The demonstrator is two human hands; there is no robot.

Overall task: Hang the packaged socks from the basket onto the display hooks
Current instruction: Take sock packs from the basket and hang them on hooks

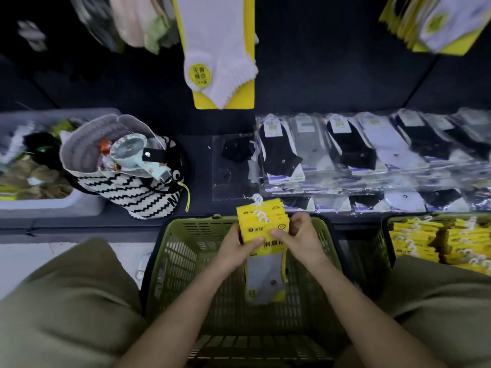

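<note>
- Bundle of yellow-carded sock packs [263, 221] is held over the far end of the green basket [175, 261], clear of its floor. The white hanger loops [258, 208] fan out at the top edge, pointing away from the person.
- Left hand [233, 248] clasps the bundle's left side, thumb across the front card; the other fingers are hidden behind it.
- Right hand [297, 237] pinches the right edge, thumb on the front card, other fingers curled in by the corner. It looks to be squaring the stack or peeling off the front pack; I can't say which.
- Both forearms run straight out from the lap and meet over the basket, wrists level.
- A grey sock from one pack hangs down below the cards, into the basket.
- Step in hand, as I judge it: sort the bundle before lifting.
- To do it well, line up the loops so they face one way. Take off a single pack, or keep a tight stack, so the loops don't snag one another.
- Target is overhead, where a white sock pack [220, 57] already hangs; the display hooks themselves aren't visible.
- More yellow packs [438, 240] wait in a second basket [385, 240] to the right.
</note>
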